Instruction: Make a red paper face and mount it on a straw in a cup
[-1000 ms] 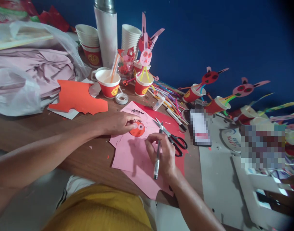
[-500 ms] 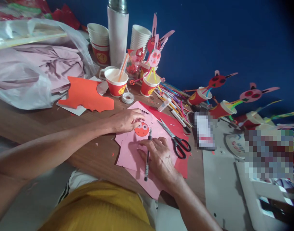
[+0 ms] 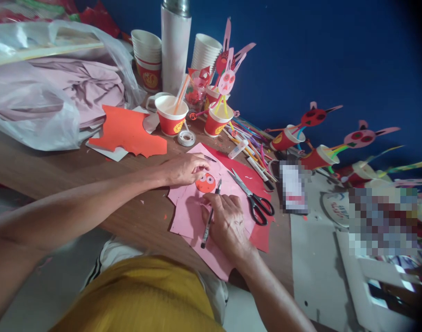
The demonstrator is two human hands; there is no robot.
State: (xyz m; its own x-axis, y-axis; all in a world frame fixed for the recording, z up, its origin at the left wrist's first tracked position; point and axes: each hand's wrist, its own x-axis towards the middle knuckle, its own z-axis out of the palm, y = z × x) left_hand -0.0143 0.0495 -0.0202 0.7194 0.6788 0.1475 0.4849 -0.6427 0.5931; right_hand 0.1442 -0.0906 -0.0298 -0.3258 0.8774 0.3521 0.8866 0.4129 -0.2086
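My right hand [image 3: 228, 221] is closed around a gel pen [image 3: 207, 229], its tip pointing up and away, just right of a round orange paper face [image 3: 205, 183]. The face has two drawn eyes and small dots, and lies on pink paper [image 3: 190, 210]. My left hand [image 3: 186, 169] rests on the same paper, fingers loosely bent and a little apart, fingertips at the face's upper left edge. A dark pen cap [image 3: 210, 158] lies just past these fingers. Black-handled scissors [image 3: 255, 199] lie partly spread to the right of my right hand.
Red paper [image 3: 261, 237] sticks out under the pink sheets. Cut orange paper [image 3: 127, 131], a tape roll [image 3: 186, 138] and paper cups [image 3: 172, 121] stand or lie farther back. Straws and pens [image 3: 250, 147], a phone [image 3: 293, 188] and a plastic bag [image 3: 58, 92] flank the work.
My right hand has drawn its fingers in closer around the pen, and the pen tilts more. The left hand stays by the orange face. The whole view has shifted slightly.
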